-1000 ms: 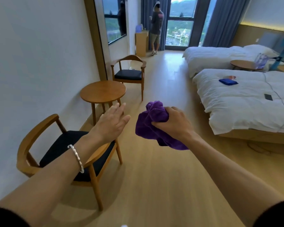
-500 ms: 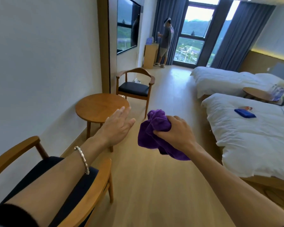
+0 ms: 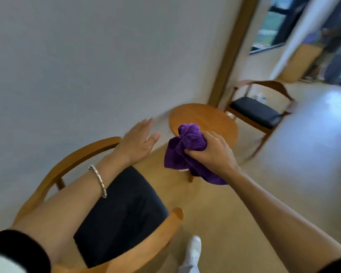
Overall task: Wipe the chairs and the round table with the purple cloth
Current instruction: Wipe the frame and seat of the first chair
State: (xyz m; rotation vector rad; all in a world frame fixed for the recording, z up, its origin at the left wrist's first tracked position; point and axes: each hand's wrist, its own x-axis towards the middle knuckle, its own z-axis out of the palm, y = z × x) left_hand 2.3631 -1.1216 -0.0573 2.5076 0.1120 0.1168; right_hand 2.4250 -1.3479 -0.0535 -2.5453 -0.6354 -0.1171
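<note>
the person had closed in: the near chair [image 3: 130, 213] now sat directly under the arms, round table [image 3: 205, 117] just beyond. the right hand [image 3: 211, 152] clutched the bunched purple cloth [image 3: 183, 154] in mid-air; the left hand [image 3: 138, 142] hovered with fingers straight. wiping looked about to start.

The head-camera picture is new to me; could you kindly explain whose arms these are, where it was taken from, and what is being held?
There is no machine here: a person wears one wide-angle camera on the head, looking forward and down, so both arms are their own. The right hand grips a bunched purple cloth. The left hand is open, fingers straight, holding nothing, out over the near chair. Beyond stand the round table and a second chair, by the wall.
</note>
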